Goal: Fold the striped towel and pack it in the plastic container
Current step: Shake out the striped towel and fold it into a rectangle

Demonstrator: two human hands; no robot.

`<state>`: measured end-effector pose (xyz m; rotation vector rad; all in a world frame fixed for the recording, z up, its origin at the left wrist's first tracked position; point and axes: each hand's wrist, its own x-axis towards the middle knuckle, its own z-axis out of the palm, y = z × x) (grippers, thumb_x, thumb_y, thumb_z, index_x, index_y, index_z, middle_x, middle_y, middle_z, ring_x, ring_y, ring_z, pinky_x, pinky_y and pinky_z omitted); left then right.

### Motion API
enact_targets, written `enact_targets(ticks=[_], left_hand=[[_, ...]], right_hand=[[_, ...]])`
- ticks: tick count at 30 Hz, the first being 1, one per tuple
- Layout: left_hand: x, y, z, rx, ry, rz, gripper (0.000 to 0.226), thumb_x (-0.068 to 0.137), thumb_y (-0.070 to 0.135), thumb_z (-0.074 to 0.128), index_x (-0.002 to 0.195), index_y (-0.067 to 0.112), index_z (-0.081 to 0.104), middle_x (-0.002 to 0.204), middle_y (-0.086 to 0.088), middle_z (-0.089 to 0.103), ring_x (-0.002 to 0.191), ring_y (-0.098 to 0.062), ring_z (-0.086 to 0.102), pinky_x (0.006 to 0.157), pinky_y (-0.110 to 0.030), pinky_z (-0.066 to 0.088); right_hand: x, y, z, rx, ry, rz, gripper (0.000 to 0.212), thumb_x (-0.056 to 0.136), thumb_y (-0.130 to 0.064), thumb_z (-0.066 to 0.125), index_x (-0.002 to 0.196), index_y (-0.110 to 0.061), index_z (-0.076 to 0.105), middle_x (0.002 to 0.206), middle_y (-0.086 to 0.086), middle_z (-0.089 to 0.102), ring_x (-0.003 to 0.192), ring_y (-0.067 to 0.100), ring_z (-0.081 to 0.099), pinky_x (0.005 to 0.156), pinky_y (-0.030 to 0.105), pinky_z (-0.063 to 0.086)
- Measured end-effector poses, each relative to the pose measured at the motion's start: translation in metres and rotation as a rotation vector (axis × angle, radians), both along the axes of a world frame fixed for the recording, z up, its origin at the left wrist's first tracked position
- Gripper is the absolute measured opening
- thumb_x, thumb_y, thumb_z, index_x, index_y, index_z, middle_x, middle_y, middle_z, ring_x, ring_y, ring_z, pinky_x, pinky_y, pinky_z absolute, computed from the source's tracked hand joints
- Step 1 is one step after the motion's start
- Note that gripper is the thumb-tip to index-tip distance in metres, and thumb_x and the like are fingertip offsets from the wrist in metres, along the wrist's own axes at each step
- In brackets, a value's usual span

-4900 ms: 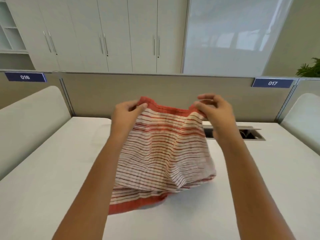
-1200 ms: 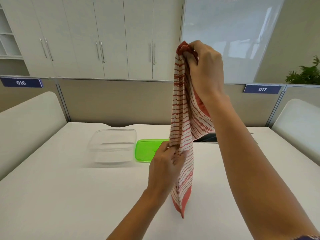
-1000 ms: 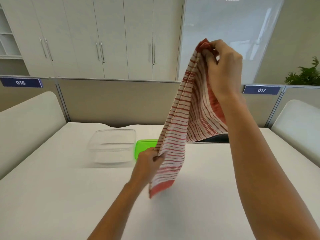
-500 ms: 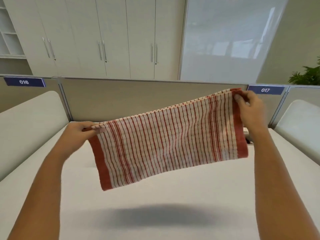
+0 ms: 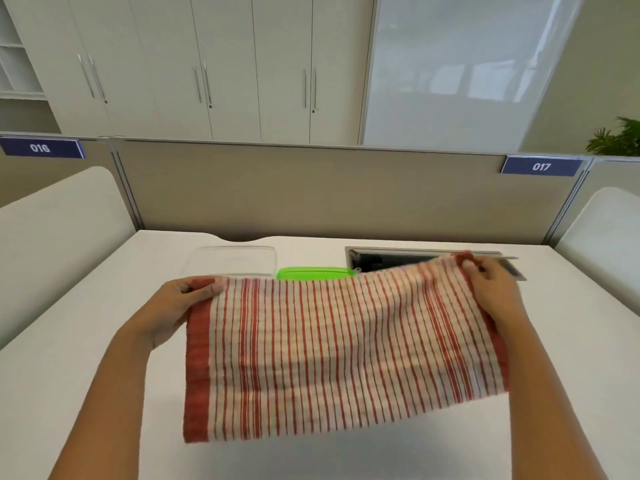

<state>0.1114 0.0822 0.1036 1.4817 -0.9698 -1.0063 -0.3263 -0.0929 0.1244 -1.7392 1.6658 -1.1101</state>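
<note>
Head view, one frame. The striped towel (image 5: 341, 344) is held spread out widthwise above the white desk (image 5: 69, 358), red and white stripes running top to bottom, a solid red band down each short end. Left hand (image 5: 173, 311) pinches the upper left corner, thumb on the near face, fingers closed on the cloth. Right hand (image 5: 493, 289) pinches the upper right corner, fingers likewise closed on the cloth, partly behind the top edge. The top edge sags a little in the middle and runs higher at the right end than the left. The lower edge hangs free; whether it touches the desk cannot be told, though a soft shadow lies on the desk beneath it. The towel looks doubled, but the layers cannot be counted from here. Behind the towel's top edge, toward the left, stands the clear plastic container (image 5: 239, 261), open and with nothing visible inside, its near part hidden by the cloth. Just to its right lies a green lid (image 5: 313, 273), flat on the desk, only its far strip showing above the towel. Further right, an open cable hatch (image 5: 391, 259) is set in the desk by the right hand. A beige partition (image 5: 311, 192) closes the far side of the desk and carries number plates 016 (image 5: 41, 148) and 017 (image 5: 541, 166).
</note>
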Motion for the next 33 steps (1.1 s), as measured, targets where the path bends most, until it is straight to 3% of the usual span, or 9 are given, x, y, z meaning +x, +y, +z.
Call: enact_targets(ticks=[4,8,11,13,16,20,22,28,33], left_hand=[[-0.014,-0.025,-0.041,0.122,-0.016,0.033,0.031,0.081,0.02,0.068,0.112,0.017,0.066,0.099,-0.009,0.07,0.082,-0.02,0.066,0.07,-0.027,0.054],[-0.023,-0.05,-0.075,0.124,0.101,0.262,0.042,0.083,0.002,0.064,0.124,0.005,0.055,0.105,-0.02,0.061,0.092,-0.029,0.058,0.072,-0.03,0.049],[-0.023,-0.057,-0.092,0.132,0.137,0.338,0.049,0.084,0.002,0.063,0.13,0.002,0.048,0.109,-0.023,0.06,0.096,-0.029,0.057,0.079,-0.036,0.05],[-0.023,-0.054,-0.101,0.216,0.081,0.317,0.05,0.083,0.007,0.066,0.129,0.004,0.049,0.115,-0.024,0.062,0.098,-0.03,0.059,0.088,-0.04,0.049],[-0.022,-0.045,-0.108,0.327,-0.067,0.279,0.043,0.082,0.017,0.069,0.122,0.005,0.059,0.111,-0.018,0.067,0.094,-0.029,0.064,0.08,-0.036,0.052],[-0.034,-0.033,-0.119,0.444,-0.494,0.27,0.035,0.087,0.027,0.062,0.113,0.005,0.065,0.112,-0.016,0.069,0.102,-0.033,0.063,0.092,-0.039,0.048],[-0.046,-0.029,-0.126,0.414,-0.641,0.332,0.033,0.092,0.026,0.053,0.113,0.004,0.063,0.112,-0.018,0.068,0.101,-0.034,0.063,0.09,-0.04,0.048],[-0.069,-0.018,-0.142,0.233,-0.75,0.497,0.028,0.098,0.026,0.036,0.109,0.012,0.057,0.1,-0.011,0.07,0.085,-0.029,0.065,0.076,-0.043,0.053],[-0.068,-0.018,-0.145,0.216,-0.801,0.492,0.03,0.098,0.027,0.033,0.115,0.016,0.055,0.108,-0.008,0.068,0.094,-0.029,0.065,0.083,-0.045,0.051]], right_hand=[[0.006,-0.01,-0.048,0.289,0.166,0.014,0.032,0.098,-0.032,0.041,0.123,-0.015,0.051,0.116,0.012,0.061,0.099,0.027,0.059,0.092,0.043,0.048],[0.013,-0.01,-0.081,0.33,0.02,-0.045,0.033,0.099,-0.03,0.04,0.124,-0.011,0.051,0.121,0.016,0.061,0.099,0.029,0.06,0.095,0.046,0.049],[0.009,-0.006,-0.093,0.363,-0.022,-0.021,0.037,0.097,-0.032,0.044,0.127,-0.011,0.048,0.121,0.017,0.061,0.099,0.03,0.061,0.093,0.046,0.048],[0.001,-0.003,-0.103,0.42,0.01,0.003,0.041,0.096,-0.034,0.046,0.129,-0.011,0.046,0.121,0.018,0.061,0.103,0.033,0.062,0.096,0.048,0.049],[-0.012,0.004,-0.116,0.493,0.039,0.025,0.042,0.093,-0.036,0.051,0.126,-0.01,0.051,0.115,0.016,0.066,0.099,0.033,0.064,0.094,0.049,0.051],[-0.02,0.014,-0.134,0.491,0.178,0.037,0.04,0.092,-0.038,0.051,0.121,-0.011,0.054,0.109,0.01,0.067,0.09,0.027,0.064,0.088,0.044,0.053],[-0.019,0.019,-0.141,0.414,0.239,-0.014,0.033,0.094,-0.036,0.046,0.118,-0.015,0.054,0.1,0.005,0.068,0.083,0.023,0.064,0.079,0.041,0.054],[-0.02,0.035,-0.154,0.216,0.396,-0.143,0.031,0.098,-0.037,0.032,0.112,-0.021,0.053,0.077,-0.004,0.064,0.06,0.016,0.061,0.055,0.024,0.045],[-0.018,0.04,-0.155,0.2,0.418,-0.184,0.031,0.098,-0.037,0.032,0.111,-0.021,0.054,0.077,-0.003,0.064,0.062,0.018,0.062,0.06,0.027,0.047]])
